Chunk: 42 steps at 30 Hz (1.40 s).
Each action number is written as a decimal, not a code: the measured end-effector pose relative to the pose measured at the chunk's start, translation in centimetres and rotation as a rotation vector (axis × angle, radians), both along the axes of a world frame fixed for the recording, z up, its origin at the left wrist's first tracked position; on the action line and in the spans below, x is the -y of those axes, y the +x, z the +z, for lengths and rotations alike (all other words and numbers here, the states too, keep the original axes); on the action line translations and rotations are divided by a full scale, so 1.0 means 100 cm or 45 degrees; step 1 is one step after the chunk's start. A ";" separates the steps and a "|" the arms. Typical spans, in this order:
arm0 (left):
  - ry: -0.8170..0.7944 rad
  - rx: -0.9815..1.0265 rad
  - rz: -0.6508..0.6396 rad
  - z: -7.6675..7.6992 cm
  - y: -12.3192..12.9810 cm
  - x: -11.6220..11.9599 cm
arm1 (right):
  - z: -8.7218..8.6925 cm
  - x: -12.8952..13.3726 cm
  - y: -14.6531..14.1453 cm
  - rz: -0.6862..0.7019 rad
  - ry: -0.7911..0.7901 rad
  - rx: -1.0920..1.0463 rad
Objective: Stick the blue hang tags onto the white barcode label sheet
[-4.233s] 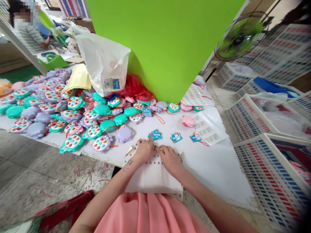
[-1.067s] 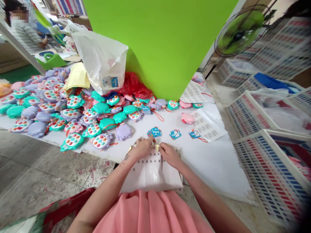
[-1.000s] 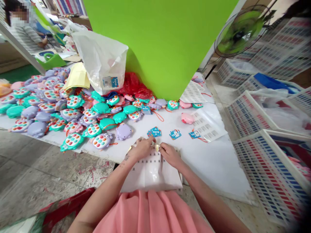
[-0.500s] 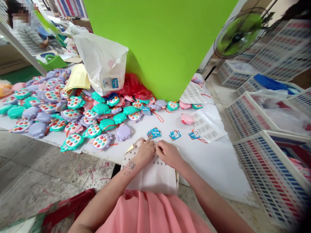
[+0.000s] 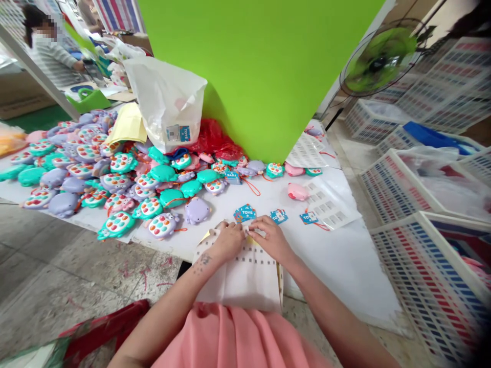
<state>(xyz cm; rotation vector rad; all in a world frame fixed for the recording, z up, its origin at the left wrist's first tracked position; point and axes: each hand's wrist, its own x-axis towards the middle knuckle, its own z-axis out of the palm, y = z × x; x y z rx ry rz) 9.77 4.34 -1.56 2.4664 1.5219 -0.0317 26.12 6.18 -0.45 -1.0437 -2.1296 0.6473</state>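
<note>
A pale sheet (image 5: 245, 278) with rows of small dark squares lies at the table's front edge, over my lap. My left hand (image 5: 230, 241) rests on its upper part, fingers curled and pressed together; what they hold, if anything, is hidden. Beside it, my right hand (image 5: 270, 237) pinches a tiny whitish piece between thumb and forefinger. Just beyond the hands lie blue TOYS tags (image 5: 244, 212), a second small pile of tags (image 5: 279, 216), and a third one (image 5: 309, 218) with an orange cord. A yellow edge shows by the sheet's top left.
Turtle-like and other animal toys (image 5: 117, 225) are heaped at the left. A white plastic bag (image 5: 164, 97) stands behind them, before a green panel (image 5: 249, 66). A sticker sheet (image 5: 333, 207) and pink toy (image 5: 297, 191) lie right. Baskets (image 5: 429, 266) and a fan (image 5: 379, 64) stand beyond. A person sits back left.
My right hand has lifted slightly off the sheet and its fingers have spread a little, uncovering more small squares. My left hand has hardly moved. The whole view has shifted slightly.
</note>
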 end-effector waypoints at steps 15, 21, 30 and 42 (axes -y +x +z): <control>0.384 0.100 -0.059 -0.016 -0.004 -0.007 | -0.028 -0.057 0.009 -0.495 -0.591 -0.296; 0.358 0.045 -0.096 -0.025 -0.002 -0.012 | -0.037 -0.069 0.001 -0.456 -0.608 -0.047; 0.337 0.050 -0.065 -0.015 0.001 -0.014 | -0.041 -0.075 -0.003 -0.453 -0.567 0.064; 0.315 0.054 -0.052 -0.014 0.002 -0.014 | -0.044 -0.076 -0.004 -0.463 -0.514 0.152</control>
